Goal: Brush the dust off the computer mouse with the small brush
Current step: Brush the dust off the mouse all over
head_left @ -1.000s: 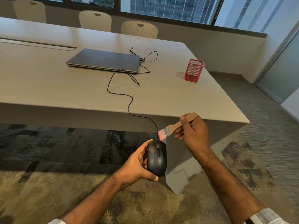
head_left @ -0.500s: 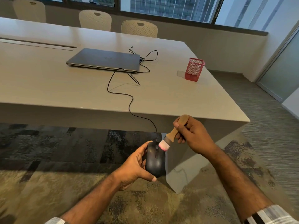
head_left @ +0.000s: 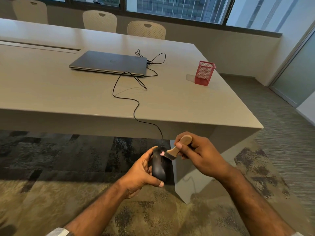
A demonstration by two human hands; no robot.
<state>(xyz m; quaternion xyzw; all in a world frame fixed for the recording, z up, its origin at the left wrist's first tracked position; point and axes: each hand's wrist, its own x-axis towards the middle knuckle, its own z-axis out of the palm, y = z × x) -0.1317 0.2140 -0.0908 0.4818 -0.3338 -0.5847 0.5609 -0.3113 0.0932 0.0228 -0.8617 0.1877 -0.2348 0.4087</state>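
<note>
Computer mouse [head_left: 159,166] gripped lengthwise in left hand [head_left: 141,174], cable end away, small brush [head_left: 175,149] pinched in right hand [head_left: 201,157], bristles touching its front.

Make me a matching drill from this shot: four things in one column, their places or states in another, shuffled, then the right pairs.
Things:
1. mouse
2. brush
3. laptop
4. red mesh cup

Places or states:
A. closed, flat on the table
B. standing near the table's right edge
C. held in the left hand, off the table
D. held in the right hand, bristles at the mouse

Pairs: 1-C, 2-D, 3-A, 4-B
</note>
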